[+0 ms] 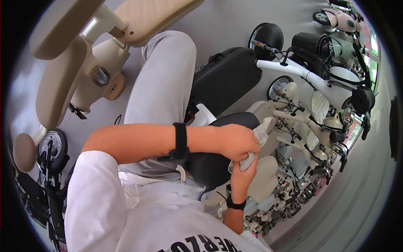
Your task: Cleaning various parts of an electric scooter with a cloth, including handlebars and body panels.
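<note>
A crumpled whitish cloth (261, 131) is bunched between my two hands, at the edge of a black saddle (205, 168). My left hand (238, 142) is closed on the cloth, with its forearm reaching across the saddle from the left. Against it, my right hand (243, 174) grips the lower part of the same cloth. Part of the cloth is hidden under my fingers. Just beyond the saddle lies a long black padded body (228, 77) of the same bike, joined to a white handlebar stem (294, 69).
Tan-seated scooters (63, 80) stand close on the left, by my leg (161, 80). A black basket (310, 44) sits near the handlebar. Several cream scooters (262, 178) are packed in a row to the right, beside a pale wall (348, 193).
</note>
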